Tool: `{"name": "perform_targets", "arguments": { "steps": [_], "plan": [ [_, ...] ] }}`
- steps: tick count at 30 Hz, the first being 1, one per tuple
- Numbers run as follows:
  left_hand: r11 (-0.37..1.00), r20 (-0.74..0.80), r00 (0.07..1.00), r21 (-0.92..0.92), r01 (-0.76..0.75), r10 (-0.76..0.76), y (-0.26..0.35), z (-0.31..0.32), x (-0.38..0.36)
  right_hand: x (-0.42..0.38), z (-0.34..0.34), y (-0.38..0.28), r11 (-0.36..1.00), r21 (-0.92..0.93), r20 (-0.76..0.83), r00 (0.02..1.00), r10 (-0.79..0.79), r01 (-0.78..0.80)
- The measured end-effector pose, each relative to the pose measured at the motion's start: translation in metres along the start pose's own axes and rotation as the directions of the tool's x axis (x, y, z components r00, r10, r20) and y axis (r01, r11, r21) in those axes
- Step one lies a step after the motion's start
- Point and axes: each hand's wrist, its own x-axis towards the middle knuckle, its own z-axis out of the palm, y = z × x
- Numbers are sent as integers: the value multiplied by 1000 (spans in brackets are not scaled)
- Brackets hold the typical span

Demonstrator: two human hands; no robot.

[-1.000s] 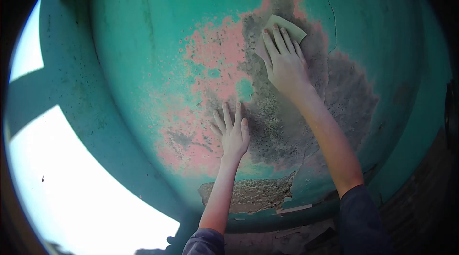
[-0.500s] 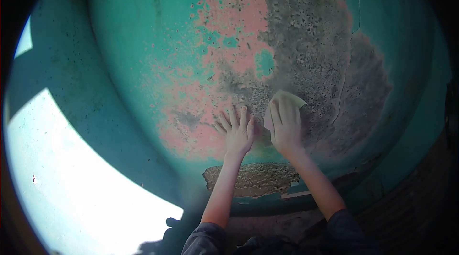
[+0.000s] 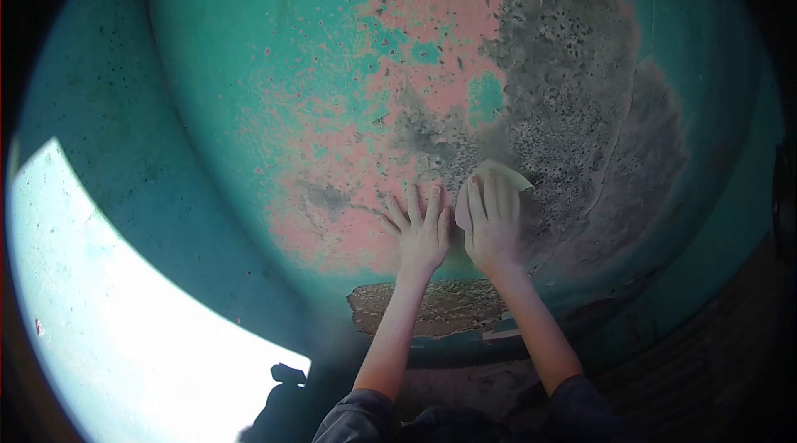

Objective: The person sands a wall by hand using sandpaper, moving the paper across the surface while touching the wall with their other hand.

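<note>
The turquoise wall [image 3: 241, 69] in front of me has a large worn patch with pink undercoat [image 3: 324, 231] and rough grey plaster [image 3: 569, 69]. My left hand [image 3: 423, 235] lies on the lower part of this patch, fingers stretched and spread, holding nothing. Close on its right, my right hand [image 3: 494, 231] presses a pale folded sheet of sandpaper [image 3: 508, 175] against the grey area. Its fingers are held together over the sheet, whose upper edge and corner stick out past the fingertips. The sheet's underside is hidden.
Below my hands, a broken strip [image 3: 444, 323] shows bare rough material with chipped paint at its edge. A crack [image 3: 618, 136] runs down the right side of the grey area. Bright sunlight [image 3: 124, 302] falls on the adjoining wall at left, with a dark shadow low in it.
The view has shifted slightly, so the worn patch sits farther right in it. My left hand is a little closer to my right hand, which still presses the sandpaper.
</note>
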Motion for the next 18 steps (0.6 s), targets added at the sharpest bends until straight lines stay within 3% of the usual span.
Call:
{"name": "perform_targets", "arguments": {
  "steps": [3, 6, 7, 9, 14, 18],
  "plan": [
    [1000, -4, 1000, 0, 18, -18, 0, 4, -4, 20, -19, -11, 998, 65, -14, 1000, 5, -4],
    [1000, 18, 1000, 5, 17, -17, -7, 13, -11, -30, 29, -13, 996, 78, -21, 998, 54, -52],
    [999, -44, 998, -34, 37, -38, -8, 18, -14, -46, 43, -13, 996, 74, -19, 998, 53, -52],
    [996, -89, 994, -78, 53, -60, -7, 23, -23, -69, 52, -17, 995, 31, 117, 989, 87, -91],
    [996, -141, 988, -84, 43, -54, -9, 30, -24, -7, 23, -18, 992, 127, -73, 997, -6, 15],
    [996, -139, 989, -82, 29, -40, -13, 33, -24, -40, 43, -11, 994, 106, -13, 1000, 1, 1]
  ]
}}
